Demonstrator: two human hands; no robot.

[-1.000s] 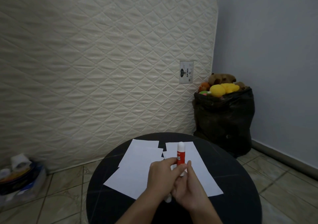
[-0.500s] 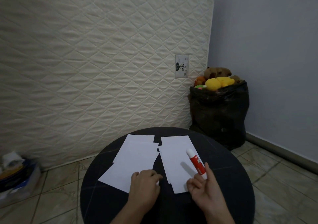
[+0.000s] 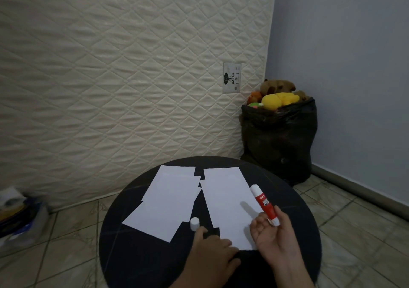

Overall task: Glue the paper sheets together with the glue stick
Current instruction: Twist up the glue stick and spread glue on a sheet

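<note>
Several white paper sheets lie on the round black table (image 3: 137,254): an overlapping pile (image 3: 168,199) on the left and a single sheet (image 3: 228,201) on the right. My right hand (image 3: 274,239) grips the base of the red and white glue stick (image 3: 262,202), which tilts up and to the left over the right sheet's edge with its cap off. The white cap (image 3: 194,223) stands upright at the near edge of the left pile. My left hand (image 3: 210,252) rests on the table just behind the cap, fingertips beside it.
A quilted cream mattress (image 3: 132,77) leans upright behind the table. A black bag (image 3: 278,141) of plush toys stands at the right against the grey wall. Clutter (image 3: 15,212) sits on the tiled floor at the left.
My hands have parted. The left hand pulled the cap off and set it down by the left pile. The right hand carried the glue stick to the right.
</note>
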